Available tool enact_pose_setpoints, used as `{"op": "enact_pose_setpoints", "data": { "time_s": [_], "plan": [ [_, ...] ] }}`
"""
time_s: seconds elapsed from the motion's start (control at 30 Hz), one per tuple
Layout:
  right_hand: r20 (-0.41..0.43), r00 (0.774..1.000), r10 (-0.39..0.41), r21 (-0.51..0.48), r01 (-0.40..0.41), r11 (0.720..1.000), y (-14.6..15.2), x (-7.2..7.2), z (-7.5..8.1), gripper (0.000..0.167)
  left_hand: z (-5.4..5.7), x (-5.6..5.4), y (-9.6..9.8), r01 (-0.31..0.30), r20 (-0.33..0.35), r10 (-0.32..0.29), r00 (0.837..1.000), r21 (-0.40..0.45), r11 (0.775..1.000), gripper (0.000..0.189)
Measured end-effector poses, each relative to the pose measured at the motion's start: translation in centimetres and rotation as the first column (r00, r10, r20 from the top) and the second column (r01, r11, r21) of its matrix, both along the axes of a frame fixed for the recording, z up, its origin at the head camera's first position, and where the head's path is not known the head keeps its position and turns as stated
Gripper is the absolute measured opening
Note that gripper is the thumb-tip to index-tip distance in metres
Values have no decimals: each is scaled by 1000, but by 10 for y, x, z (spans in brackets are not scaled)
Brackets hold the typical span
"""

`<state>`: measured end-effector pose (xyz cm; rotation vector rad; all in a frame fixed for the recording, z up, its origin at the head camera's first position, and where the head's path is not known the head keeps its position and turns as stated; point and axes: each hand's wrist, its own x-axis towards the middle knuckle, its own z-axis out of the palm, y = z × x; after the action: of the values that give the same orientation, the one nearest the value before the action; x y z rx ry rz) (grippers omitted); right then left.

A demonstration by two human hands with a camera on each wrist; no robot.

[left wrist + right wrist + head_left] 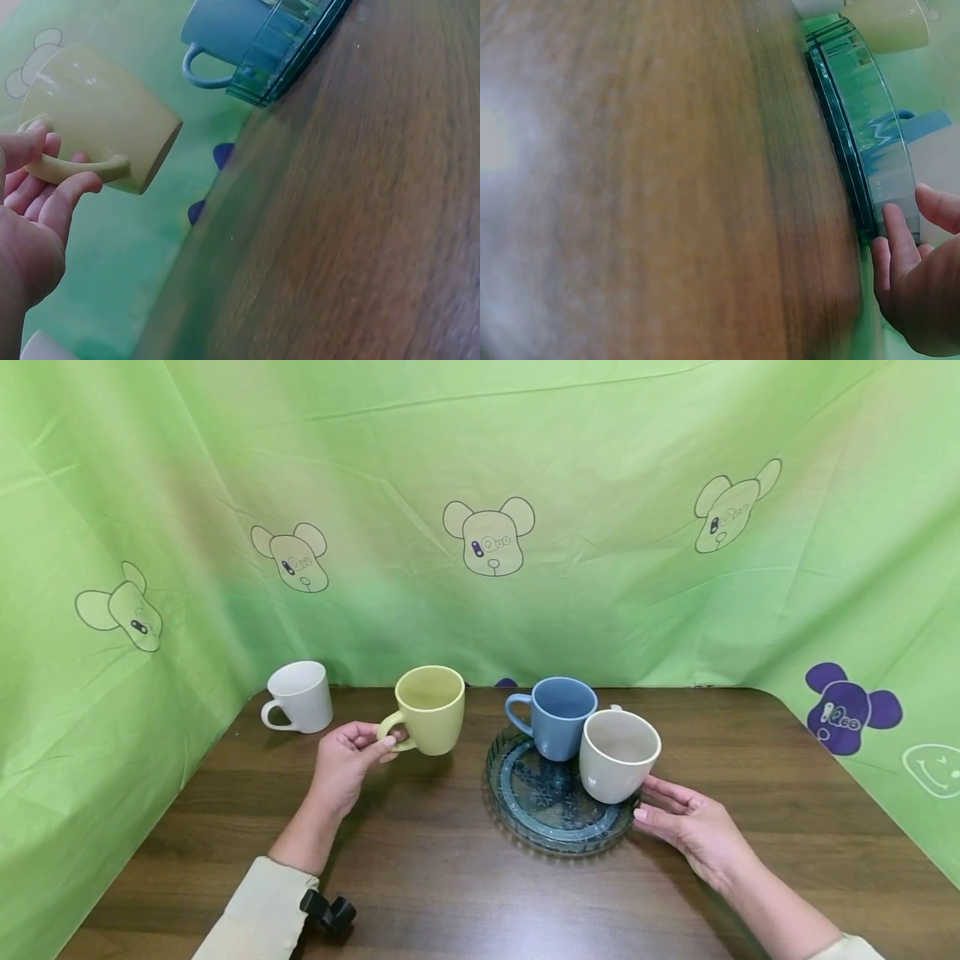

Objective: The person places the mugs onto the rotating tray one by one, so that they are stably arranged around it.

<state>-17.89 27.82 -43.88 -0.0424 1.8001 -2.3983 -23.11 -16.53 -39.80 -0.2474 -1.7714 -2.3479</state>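
My left hand (347, 766) pinches the handle of a yellow mug (431, 714), which it holds upright above the table. In the left wrist view, thumb and fingers close on that handle. A round blue-green glass tray (540, 835) with a raised rim bears two mugs. On it a blue mug (558, 718) stands at the back, handle to the left, and a cream mug (617, 758) at the right. My right hand (693, 831) is at the tray's right edge, its fairly straight fingers touching the wall, as the right wrist view shows.
A white mug (302, 697) stands at the back left of the brown wooden table (420, 877). A green cloth (585, 602) with printed bear heads hangs behind the table and along its sides. A black clip-like piece (328, 914) sits at the left sleeve.
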Motion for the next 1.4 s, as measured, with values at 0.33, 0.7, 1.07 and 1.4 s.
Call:
{"op": "enact_pose_setpoints", "data": {
  "time_s": [0.33,0.7,1.07,1.4],
  "plan": [
    [-3,1000,-1,0,1,1000,0,0,-1,41,-1,1,8,34,-23,-34,999,-6,999,22],
    [-3,1000,1,15,-1,1000,-1,1,-2,40,2,8,22,57,-27,-57,998,16,998,26],
    [1,1000,0,1,0,1000,1,0,-2,40,3,12,38,73,-35,-71,997,49,996,25],
    [-5,1000,5,6,-5,1000,2,-2,-3,41,2,18,55,99,-16,-98,995,28,995,22]
  ]
}}
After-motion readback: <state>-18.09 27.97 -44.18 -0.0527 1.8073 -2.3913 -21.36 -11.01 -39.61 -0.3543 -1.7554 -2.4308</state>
